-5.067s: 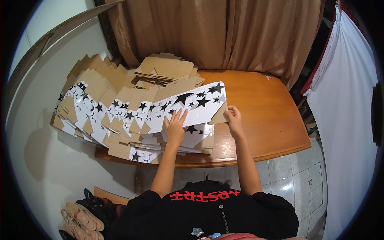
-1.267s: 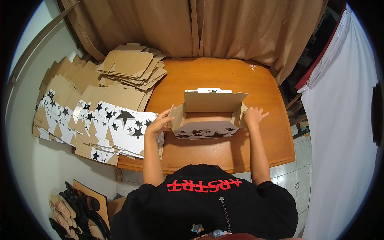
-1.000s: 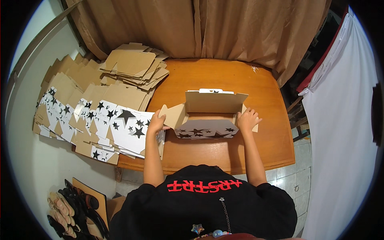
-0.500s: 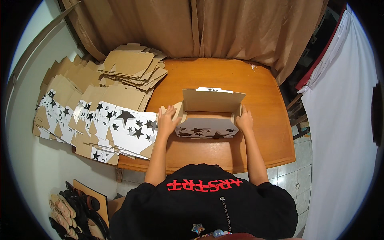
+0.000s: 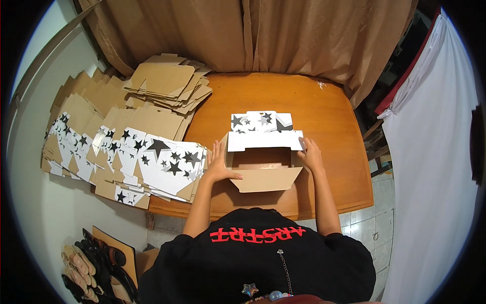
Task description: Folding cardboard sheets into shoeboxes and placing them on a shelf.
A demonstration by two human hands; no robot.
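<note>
Nearest the camera, a brown cardboard flap juts from the front of a half-folded cardboard box toward the person, plain and matte with angled corners. The box sits on the near middle of the surface, between the two hands. The left hand lies against the box's left side, fingers stretched out flat along the wall and thumb reaching to the base of the front flap; it presses rather than grips. The right hand is at the box's right wall, fingers bent over the top corner, loosely holding that edge. Inside, the box shows bare brown board. Its rear wall stands up with a white folded lip, and behind that a lid panel lies back, white and printed with black and grey stars.

The surface is a round-cornered wooden top, orange-brown and smooth with a slight sheen.

To the left of the left hand, just beside it, a stack of flat box blanks overhangs the surface edge: white faces with black stars, brown tabs showing at the rims. Further left more such blanks fan out, some turned brown side up. Beyond them, at the far left of the surface, lies a pile of plain brown blanks. At the back hangs a tan curtain in soft vertical folds.
</note>
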